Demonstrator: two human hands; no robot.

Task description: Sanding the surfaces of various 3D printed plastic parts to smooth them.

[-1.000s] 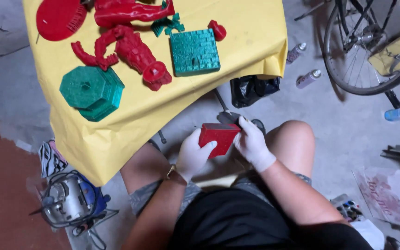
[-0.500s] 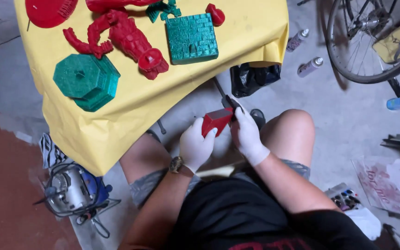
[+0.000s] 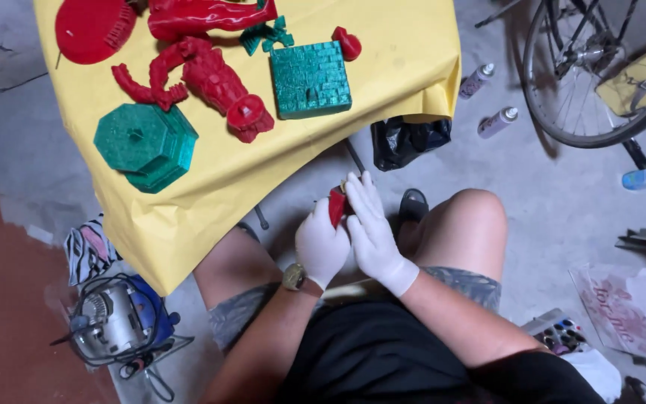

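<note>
Far to the left, a small power tool [image 3: 117, 322] with a tangle of cord is sitting on the floor beside the person's knee. Above it a table under a yellow sheet [image 3: 211, 172] is carrying a green eight-sided box [image 3: 146, 144], a red figure [image 3: 203, 82] lying on its side, a red disc [image 3: 91, 30] and a green brick-patterned block [image 3: 310, 78].

Nearer the middle, over the person's lap and just off the near edge of the table, both gloved hands are closing on a small red piece [image 3: 336, 206]. The left hand [image 3: 321, 243] is cupping it from below and from the left, fingers curled up against it. The right hand [image 3: 371, 232] is lying over it from the right, fingers pressed flat along its side, so the piece is being pinched between the two and mostly hidden.

It looks like hard moulded or printed plastic: light, stiff, probably with thin edges that could snap if twisted. Glove on smooth plastic may be slipping a little, so holding it by its broad flat faces seems the safer way.

To the right, two spray cans [image 3: 487, 101] are lying on the concrete near a bicycle wheel [image 3: 592, 75], and a paint tray [image 3: 558, 334] is sitting by the person's right side.
</note>
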